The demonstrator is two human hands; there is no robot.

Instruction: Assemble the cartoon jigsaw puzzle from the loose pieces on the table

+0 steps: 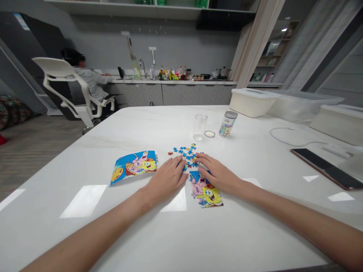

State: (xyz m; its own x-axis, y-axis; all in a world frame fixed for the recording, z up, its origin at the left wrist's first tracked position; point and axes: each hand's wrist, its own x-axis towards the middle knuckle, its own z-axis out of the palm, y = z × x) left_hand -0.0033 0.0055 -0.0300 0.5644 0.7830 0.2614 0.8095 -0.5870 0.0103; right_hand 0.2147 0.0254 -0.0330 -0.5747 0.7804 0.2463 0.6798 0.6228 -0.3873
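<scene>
A loose pile of small jigsaw pieces (185, 151), mostly blue, lies on the white table. At the pile's near left edge rests my left hand (167, 175), its fingers lying over some pieces and its thumb apart. From the right, my right hand (218, 174) reaches over the pile with fingers spread; whatever is under its fingertips is hidden. Partly beneath that hand is a joined section of jigsaw puzzle (210, 194) showing a yellow and a pink cartoon figure. Left of my left hand, a slightly curled reference picture (134, 166) shows the same figures.
Beyond the pile stand a clear jar (200, 126), a round lid (210, 134) and a capped cartoon-printed can (227, 124). To the right are a phone (326, 168), a white cable (295, 143) and storage boxes (252, 102). A person sits in a white chair (61, 68) at the back left.
</scene>
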